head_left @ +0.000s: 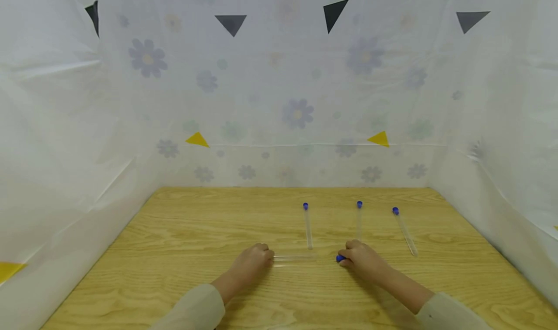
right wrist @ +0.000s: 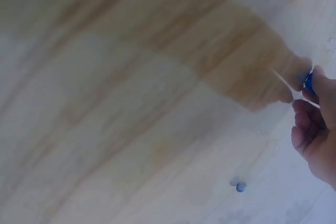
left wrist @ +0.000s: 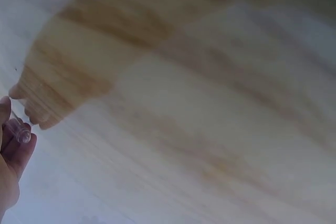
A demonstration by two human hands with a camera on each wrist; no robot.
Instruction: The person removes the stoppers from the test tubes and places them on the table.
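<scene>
In the head view my left hand (head_left: pixel 254 263) holds one end of a clear test tube (head_left: pixel 294 258) that lies sideways, its other end pointing right. The tube's rounded tip (left wrist: pixel 23 136) shows between thumb and fingers of the left hand (left wrist: pixel 11 156) in the left wrist view. To the right, my right hand (head_left: pixel 365 263) pinches a blue cap (head_left: pixel 340 258) between thumb and finger, apart from the tube. The same cap (right wrist: pixel 308 83) is visible in the right hand (right wrist: pixel 321 127) in the right wrist view.
Three clear tubes with blue caps lie farther back: a left one (head_left: pixel 308 228), a middle one (head_left: pixel 359 221) just beyond my right hand, and a slanted right one (head_left: pixel 406 233). White patterned sheeting (head_left: pixel 270 87) encloses the wooden table (head_left: pixel 209 218) at back and sides.
</scene>
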